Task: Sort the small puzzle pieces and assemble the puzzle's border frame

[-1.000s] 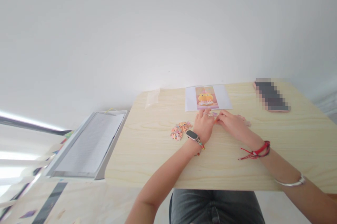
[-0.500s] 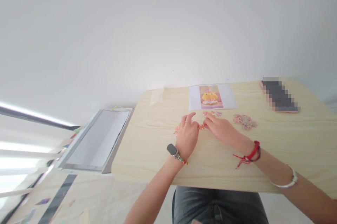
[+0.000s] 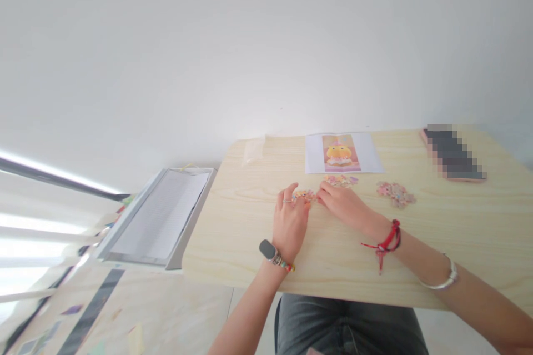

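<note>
A wooden table [image 3: 233, 227] stands by a white wall [image 3: 266, 38], pale floor [image 3: 183, 310] below, bright light [image 3: 29, 227] left.

The left wrist [image 3: 276, 273] wore a band [image 3: 267, 249] with a dark, rounded oblong screen, and just beside it a bracelet of small beads [image 3: 287, 267] in red, yellow and green. A slim ring [image 3: 287, 200] circled one finger of the left hand [image 3: 290, 228]. Around the right wrist [image 3: 382, 226] ran a red cord bracelet [image 3: 390, 238], dark along one edge, with loose thin ends; farther up the right forearm [image 3: 420, 258] sat a silver bangle [image 3: 452, 274]. The trousers [image 3: 316, 321] were faded dark grey, denim-like
</note>
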The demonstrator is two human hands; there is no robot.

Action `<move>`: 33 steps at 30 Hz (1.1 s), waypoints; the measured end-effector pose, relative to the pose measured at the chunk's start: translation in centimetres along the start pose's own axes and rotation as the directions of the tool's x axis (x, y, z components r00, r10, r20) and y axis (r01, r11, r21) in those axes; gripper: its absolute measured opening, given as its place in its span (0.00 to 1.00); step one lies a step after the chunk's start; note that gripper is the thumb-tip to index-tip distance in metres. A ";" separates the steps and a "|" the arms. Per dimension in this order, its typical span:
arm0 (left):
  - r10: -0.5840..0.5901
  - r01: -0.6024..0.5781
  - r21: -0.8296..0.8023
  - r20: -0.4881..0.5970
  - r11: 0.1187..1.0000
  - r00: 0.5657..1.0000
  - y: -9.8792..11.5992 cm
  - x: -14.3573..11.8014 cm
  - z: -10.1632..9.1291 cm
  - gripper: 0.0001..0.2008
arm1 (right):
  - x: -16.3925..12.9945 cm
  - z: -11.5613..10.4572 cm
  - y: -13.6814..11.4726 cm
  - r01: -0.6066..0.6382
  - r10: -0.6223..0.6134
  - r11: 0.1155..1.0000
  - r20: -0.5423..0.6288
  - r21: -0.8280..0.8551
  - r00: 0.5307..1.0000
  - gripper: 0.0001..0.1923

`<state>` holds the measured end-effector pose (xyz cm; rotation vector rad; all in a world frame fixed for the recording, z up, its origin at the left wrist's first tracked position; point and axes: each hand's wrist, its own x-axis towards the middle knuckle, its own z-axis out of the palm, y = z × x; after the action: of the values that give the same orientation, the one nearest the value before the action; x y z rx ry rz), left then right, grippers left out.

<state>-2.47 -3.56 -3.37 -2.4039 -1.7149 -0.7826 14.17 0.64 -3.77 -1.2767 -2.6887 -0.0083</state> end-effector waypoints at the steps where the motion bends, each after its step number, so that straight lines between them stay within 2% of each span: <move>1: 0.001 -0.002 -0.021 -0.013 1.000 1.000 0.2 0.1 -0.2 0.06 | -0.6 -0.3 0.8 -0.040 0.040 0.999 -0.016 0.005 0.999 0.13; 3: 0.007 -0.008 -0.054 -0.017 0.999 1.000 0.7 0.4 -0.5 0.08 | -2.1 -1.1 2.8 -0.160 0.160 0.987 -0.046 0.002 0.986 0.14; 5: 0.017 -0.016 -0.074 0.009 0.997 1.000 1.3 0.8 -0.6 0.08 | -3.5 -1.7 4.7 -0.315 0.313 0.949 -0.054 -0.032 0.948 0.14; 8: 0.043 -0.039 -0.088 0.051 0.995 0.998 2.3 1.4 -0.3 0.05 | -4.6 -2.1 6.4 -0.384 0.384 0.922 -0.023 -0.049 0.923 0.12; 14: 0.080 -0.071 -0.141 0.058 0.987 0.995 3.8 2.3 0.7 0.05 | -3.6 -1.6 6.5 -0.369 0.373 0.926 0.043 -0.084 0.927 0.12; 19: 0.093 -0.081 -0.135 0.085 0.988 0.992 3.7 2.5 0.9 0.05 | -2.8 -1.0 7.0 -0.341 0.343 0.938 0.034 -0.061 0.939 0.12; 24: 0.103 -0.091 -0.106 0.105 0.990 0.989 3.4 2.9 1.8 0.06 | -3.5 -1.2 7.3 -0.331 0.338 0.938 0.060 -0.099 0.939 0.12; 30: 0.142 -0.123 -0.130 0.148 0.984 0.979 4.5 4.0 2.1 0.16 | -5.1 -2.2 5.2 -0.313 0.318 0.942 0.026 -0.119 0.948 0.14; 33: 0.172 -0.150 -0.136 0.168 0.979 0.971 4.9 4.1 2.1 0.12 | -5.2 -2.5 3.7 -0.244 0.247 0.962 0.017 -0.124 0.969 0.15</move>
<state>3.70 -1.05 -2.27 -2.7313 -1.5417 -0.6866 20.64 -1.19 -2.34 -1.6531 -2.5708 -0.1231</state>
